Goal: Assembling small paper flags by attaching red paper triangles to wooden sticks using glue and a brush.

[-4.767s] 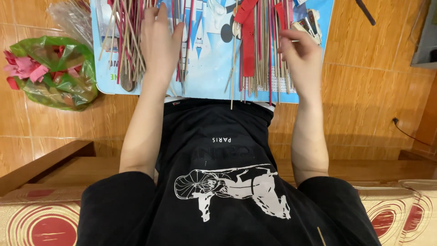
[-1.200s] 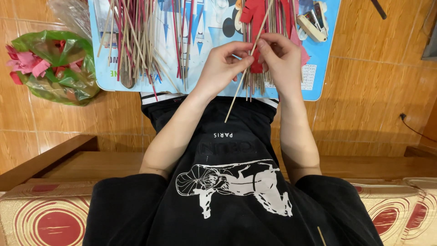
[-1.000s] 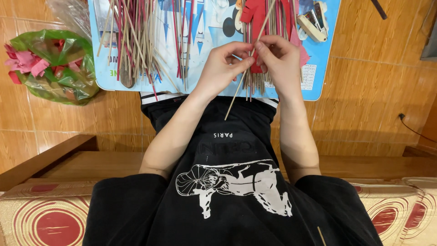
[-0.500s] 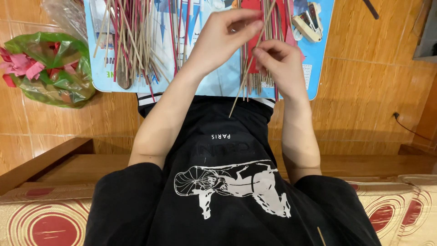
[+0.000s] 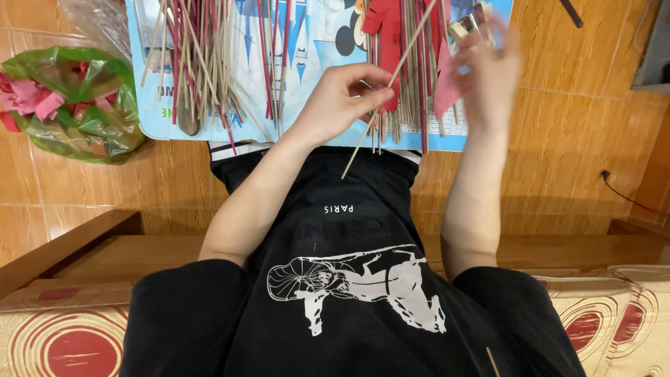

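A green plastic bag (image 5: 77,105) of pink and red scraps lies at the far left on the orange wood-look floor (image 5: 579,153). Beside it, a blue printed mat (image 5: 317,42) carries a loose pile of bamboo and red sticks (image 5: 202,56). The left hand (image 5: 342,98) is closed, thumb and fingers pinched on 1 thin bamboo stick (image 5: 382,94) slanting over the mat's near edge. A second bundle of sticks (image 5: 412,70) lies under it. The right hand (image 5: 488,66), blurred, holds a pink paper piece (image 5: 445,91); how tightly, I cannot tell. A dark cable (image 5: 628,195) trails at right.
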